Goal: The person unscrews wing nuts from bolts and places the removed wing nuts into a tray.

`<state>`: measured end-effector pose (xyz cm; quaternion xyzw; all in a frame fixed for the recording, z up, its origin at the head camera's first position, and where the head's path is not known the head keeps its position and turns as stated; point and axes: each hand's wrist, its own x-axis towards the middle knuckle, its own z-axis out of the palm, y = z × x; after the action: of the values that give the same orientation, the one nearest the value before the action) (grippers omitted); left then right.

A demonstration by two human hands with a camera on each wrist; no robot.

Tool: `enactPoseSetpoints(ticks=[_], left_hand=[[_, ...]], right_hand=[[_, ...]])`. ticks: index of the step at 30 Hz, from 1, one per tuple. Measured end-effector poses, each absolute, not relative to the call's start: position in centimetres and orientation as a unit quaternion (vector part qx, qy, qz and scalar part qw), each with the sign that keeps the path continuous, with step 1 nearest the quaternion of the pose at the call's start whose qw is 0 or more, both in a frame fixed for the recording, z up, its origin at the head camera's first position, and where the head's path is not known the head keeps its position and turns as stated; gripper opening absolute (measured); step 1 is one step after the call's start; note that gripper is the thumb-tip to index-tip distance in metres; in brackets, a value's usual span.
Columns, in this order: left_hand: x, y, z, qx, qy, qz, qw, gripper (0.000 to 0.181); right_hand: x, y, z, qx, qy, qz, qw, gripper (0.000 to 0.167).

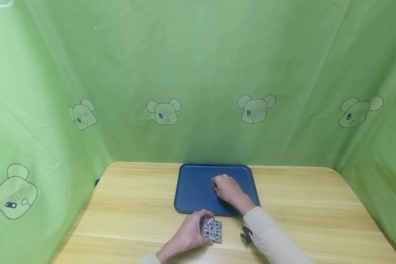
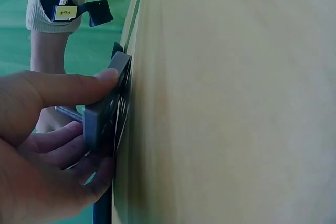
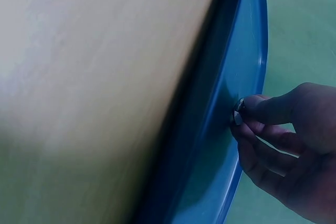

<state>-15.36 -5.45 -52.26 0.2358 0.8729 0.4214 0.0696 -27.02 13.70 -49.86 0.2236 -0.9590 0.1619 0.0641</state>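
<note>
My left hand (image 1: pixel 191 231) grips a square grey metal block (image 1: pixel 212 231) by its edges, thumb on one side and fingers on the other, just in front of the blue tray (image 1: pixel 194 190). Ring-like shapes pattern the block's upper face. From it sticks a short ridged metal rod (image 2: pixel 68 113), seen in the left wrist view. Over the tray is my right hand (image 1: pixel 229 190), thumb and fingertips pinching a small shiny metal piece (image 3: pixel 238 115). Fingers partly cover that piece, so its full shape cannot be told.
The tray lies at the back middle of a light wooden table (image 1: pixel 135 198). A green curtain (image 1: pixel 204 73) printed with bear heads surrounds the table's back and sides. A black strap piece (image 1: pixel 246 234) hangs at the right sleeve.
</note>
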Motion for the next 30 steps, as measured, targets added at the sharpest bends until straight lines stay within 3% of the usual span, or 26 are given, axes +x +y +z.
enactPoseSetpoints(ticks=[24,30], left_hand=[[-16.2,-5.7,-52.9,0.275,0.872,0.4,0.057,0.074],[-16.5,-8.1,-52.3,0.254,0.854,0.451,0.048,0.052]], right_hand=[[-26.8,15.1,-52.4,0.224,-0.948,0.204,0.102,0.014],[-25.1,16.9,-52.3,0.174,-0.95,0.24,0.098,0.023]])
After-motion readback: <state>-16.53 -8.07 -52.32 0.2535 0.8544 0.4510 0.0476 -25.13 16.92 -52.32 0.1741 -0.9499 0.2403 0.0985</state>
